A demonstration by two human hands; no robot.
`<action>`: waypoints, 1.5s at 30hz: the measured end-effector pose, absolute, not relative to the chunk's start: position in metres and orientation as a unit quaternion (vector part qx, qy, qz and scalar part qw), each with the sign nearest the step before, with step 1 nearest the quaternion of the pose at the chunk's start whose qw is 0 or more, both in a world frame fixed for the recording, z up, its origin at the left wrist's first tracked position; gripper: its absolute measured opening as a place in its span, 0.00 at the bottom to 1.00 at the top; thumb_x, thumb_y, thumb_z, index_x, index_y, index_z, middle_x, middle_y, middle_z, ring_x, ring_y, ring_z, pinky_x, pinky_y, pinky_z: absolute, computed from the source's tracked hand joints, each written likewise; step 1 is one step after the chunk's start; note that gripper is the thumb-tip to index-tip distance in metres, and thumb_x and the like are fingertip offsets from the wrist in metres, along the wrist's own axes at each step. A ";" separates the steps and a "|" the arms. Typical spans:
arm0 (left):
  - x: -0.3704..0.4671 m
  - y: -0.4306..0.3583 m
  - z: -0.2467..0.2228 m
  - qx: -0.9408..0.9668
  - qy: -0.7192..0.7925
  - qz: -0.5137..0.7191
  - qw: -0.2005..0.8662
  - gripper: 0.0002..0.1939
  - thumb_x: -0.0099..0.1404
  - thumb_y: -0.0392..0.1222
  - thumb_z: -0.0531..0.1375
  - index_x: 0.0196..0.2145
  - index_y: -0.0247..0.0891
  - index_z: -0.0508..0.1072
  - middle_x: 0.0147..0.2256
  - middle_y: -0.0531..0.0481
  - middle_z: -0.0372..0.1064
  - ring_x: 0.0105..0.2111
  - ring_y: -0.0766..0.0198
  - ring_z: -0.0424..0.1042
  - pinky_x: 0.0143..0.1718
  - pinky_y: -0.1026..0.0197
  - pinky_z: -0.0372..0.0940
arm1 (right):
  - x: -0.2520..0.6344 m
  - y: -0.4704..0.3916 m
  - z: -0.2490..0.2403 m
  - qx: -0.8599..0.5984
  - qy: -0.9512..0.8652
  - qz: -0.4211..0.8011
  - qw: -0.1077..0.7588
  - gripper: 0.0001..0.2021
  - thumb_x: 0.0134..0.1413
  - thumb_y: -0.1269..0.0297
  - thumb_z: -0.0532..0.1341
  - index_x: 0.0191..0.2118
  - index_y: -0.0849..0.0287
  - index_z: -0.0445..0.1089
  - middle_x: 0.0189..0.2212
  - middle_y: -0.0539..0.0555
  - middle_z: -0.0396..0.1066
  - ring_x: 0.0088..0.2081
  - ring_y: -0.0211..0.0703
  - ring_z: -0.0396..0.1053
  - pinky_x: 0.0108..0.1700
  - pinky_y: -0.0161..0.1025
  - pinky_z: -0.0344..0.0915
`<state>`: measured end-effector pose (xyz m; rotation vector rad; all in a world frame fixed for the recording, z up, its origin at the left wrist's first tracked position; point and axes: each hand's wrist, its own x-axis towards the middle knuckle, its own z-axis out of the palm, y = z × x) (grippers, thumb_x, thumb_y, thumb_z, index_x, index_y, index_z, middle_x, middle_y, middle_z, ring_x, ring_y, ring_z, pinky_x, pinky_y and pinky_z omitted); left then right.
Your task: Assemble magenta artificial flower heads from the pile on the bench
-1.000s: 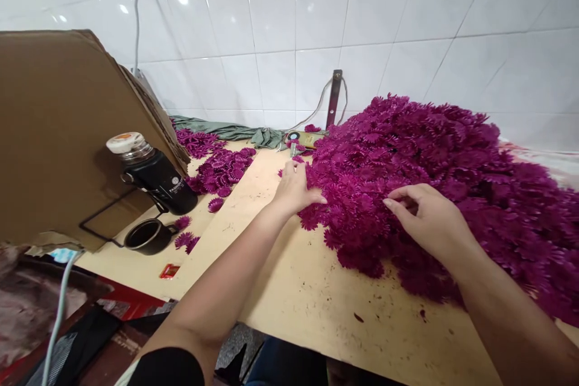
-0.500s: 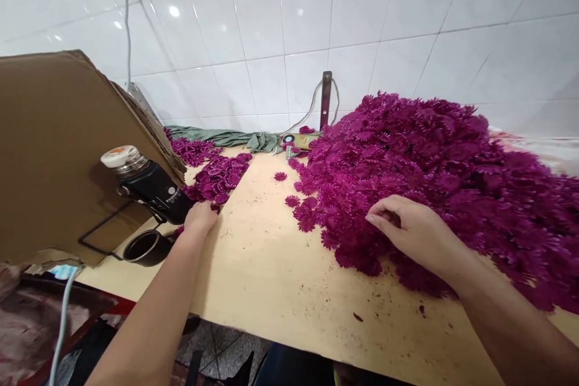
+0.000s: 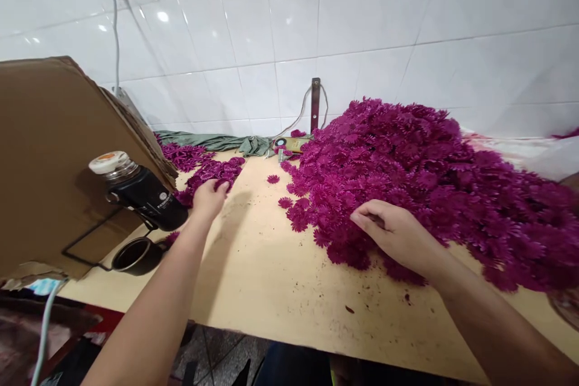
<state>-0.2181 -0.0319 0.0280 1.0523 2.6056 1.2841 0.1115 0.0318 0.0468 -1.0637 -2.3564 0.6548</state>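
Note:
My left hand (image 3: 209, 199) is raised over the table, beside the smaller pile of purple artificial flower heads (image 3: 233, 167). Its finger and thumb are closed on what looks like one purple flower head (image 3: 221, 183). In front of the big heap of purple flower heads (image 3: 398, 151), my right hand (image 3: 384, 230) has its thumb and fingertips pressed together. Whatever may be between those fingertips is too small to make out. A few loose flower heads (image 3: 272, 179) lie on the wood between the two piles.
A black thermos (image 3: 149, 199) leans by a cardboard box (image 3: 58, 163) at left, above a dark mug (image 3: 136, 256). Behind are a green cloth (image 3: 203, 141), a metal bracket (image 3: 315, 105) and the tiled wall. Crumbs dot the tabletop (image 3: 280, 289).
My left hand has lifted from the smaller pile and moved up and slightly right. My right hand keeps its pinch in front of the heap. The view has shifted a little to the right.

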 end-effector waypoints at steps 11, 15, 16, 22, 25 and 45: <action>-0.037 0.019 0.018 0.498 0.558 0.518 0.415 0.17 0.48 0.50 0.59 0.14 0.38 0.59 0.13 0.58 0.53 0.15 0.72 0.52 0.19 0.66 0.51 | 0.079 0.042 0.022 -0.374 -0.713 0.455 0.380 0.10 0.49 0.61 0.58 0.35 0.62 0.64 0.29 0.54 0.69 0.31 0.38 0.66 0.36 0.38 0.64; -0.028 0.020 0.016 0.480 0.567 0.527 0.412 0.24 0.50 0.58 0.56 0.11 0.39 0.56 0.10 0.59 0.48 0.13 0.74 0.47 0.18 0.66 0.47 | 0.088 0.040 0.019 -0.358 -0.712 0.484 0.362 0.08 0.48 0.62 0.58 0.31 0.62 0.64 0.25 0.51 0.67 0.28 0.36 0.65 0.32 0.36 0.63; -0.027 0.020 0.017 0.483 0.570 0.525 0.408 0.24 0.50 0.59 0.56 0.11 0.39 0.56 0.10 0.59 0.48 0.13 0.74 0.47 0.18 0.66 0.48 | 0.089 0.040 0.020 -0.357 -0.707 0.487 0.368 0.08 0.47 0.63 0.58 0.32 0.62 0.63 0.25 0.50 0.66 0.28 0.36 0.65 0.32 0.36 0.63; -0.022 0.012 0.023 0.480 0.559 0.499 0.456 0.26 0.48 0.67 0.54 0.20 0.37 0.65 0.18 0.52 0.64 0.22 0.66 0.64 0.26 0.63 0.59 | 0.097 0.040 0.027 -0.392 -0.702 0.435 0.406 0.09 0.44 0.73 0.58 0.36 0.61 0.65 0.31 0.51 0.69 0.33 0.36 0.67 0.40 0.37 0.64; -0.020 0.004 0.026 0.484 0.536 0.497 0.481 0.25 0.45 0.65 0.58 0.25 0.37 0.67 0.25 0.50 0.69 0.28 0.64 0.68 0.31 0.62 0.62 | 0.101 0.039 0.029 -0.408 -0.727 0.374 0.407 0.07 0.46 0.72 0.56 0.34 0.60 0.66 0.32 0.53 0.70 0.35 0.39 0.67 0.42 0.39 0.63; -0.012 -0.017 0.018 0.465 0.535 0.563 0.424 0.16 0.46 0.53 0.61 0.20 0.38 0.65 0.18 0.54 0.65 0.22 0.66 0.65 0.28 0.63 0.61 | 0.102 0.079 0.052 -0.529 -0.679 0.307 0.407 0.12 0.53 0.63 0.54 0.43 0.61 0.65 0.39 0.60 0.71 0.35 0.42 0.70 0.39 0.40 0.64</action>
